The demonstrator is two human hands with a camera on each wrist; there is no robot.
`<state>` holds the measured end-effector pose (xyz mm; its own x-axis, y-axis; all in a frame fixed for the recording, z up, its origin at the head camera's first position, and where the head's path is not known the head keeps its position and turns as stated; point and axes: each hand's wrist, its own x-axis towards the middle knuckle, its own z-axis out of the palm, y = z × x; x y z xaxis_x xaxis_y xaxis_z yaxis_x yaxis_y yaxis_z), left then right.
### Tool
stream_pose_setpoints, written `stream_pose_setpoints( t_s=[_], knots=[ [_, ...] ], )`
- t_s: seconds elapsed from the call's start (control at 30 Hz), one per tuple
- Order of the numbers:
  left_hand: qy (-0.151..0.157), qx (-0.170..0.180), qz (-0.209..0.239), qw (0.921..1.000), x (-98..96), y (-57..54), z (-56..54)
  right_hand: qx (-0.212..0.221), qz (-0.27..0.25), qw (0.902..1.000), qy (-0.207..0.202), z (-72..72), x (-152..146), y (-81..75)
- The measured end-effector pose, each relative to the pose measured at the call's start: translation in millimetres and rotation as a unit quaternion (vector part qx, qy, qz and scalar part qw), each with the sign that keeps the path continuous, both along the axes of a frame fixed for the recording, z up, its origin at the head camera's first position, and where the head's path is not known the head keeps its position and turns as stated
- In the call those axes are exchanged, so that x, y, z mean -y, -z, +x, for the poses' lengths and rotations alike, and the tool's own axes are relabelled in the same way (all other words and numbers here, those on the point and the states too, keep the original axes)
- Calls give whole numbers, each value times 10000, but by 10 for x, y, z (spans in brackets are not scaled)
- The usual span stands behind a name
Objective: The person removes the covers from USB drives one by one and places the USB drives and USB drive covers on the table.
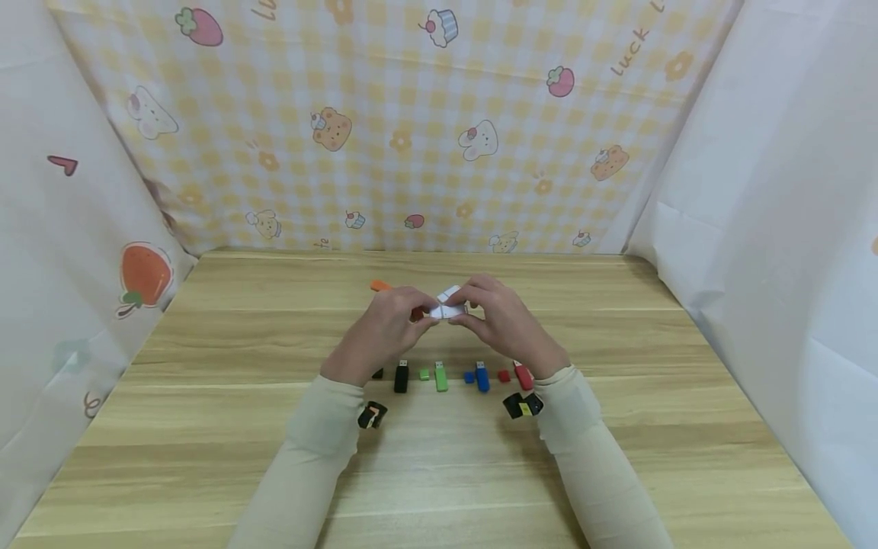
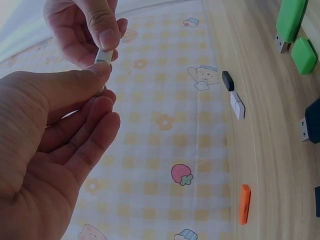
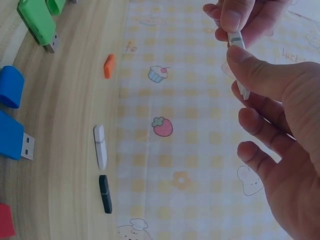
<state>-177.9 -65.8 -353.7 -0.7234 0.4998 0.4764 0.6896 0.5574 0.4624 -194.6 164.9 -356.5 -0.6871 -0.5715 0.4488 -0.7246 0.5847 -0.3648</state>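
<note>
Your left hand (image 1: 393, 319) and right hand (image 1: 499, 319) pinch opposite ends of a white USB stick (image 1: 453, 312) between their fingers (image 3: 265, 106), seemingly to steady it from both sides.

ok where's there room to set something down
Bare: the table between left sleeve and left cloth, between right sleeve and right cloth, and, nearer, between both sleeves. Crowded: the middle, where USB sticks and caps line up, and just beyond, around left hand and right hand.

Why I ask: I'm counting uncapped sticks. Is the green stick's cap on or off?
Off: the green stick shows its bare metal plug; the green cap lies apart.
</note>
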Motion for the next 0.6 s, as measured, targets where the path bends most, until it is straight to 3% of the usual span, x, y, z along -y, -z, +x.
stream_pose_setpoints(
  t_s=[0.6],
  knots=[
    [-2, 162, 19, 9999, 18, -26, -10, -91, -18, 10000, -9, -17, 14, 6]
  ],
)
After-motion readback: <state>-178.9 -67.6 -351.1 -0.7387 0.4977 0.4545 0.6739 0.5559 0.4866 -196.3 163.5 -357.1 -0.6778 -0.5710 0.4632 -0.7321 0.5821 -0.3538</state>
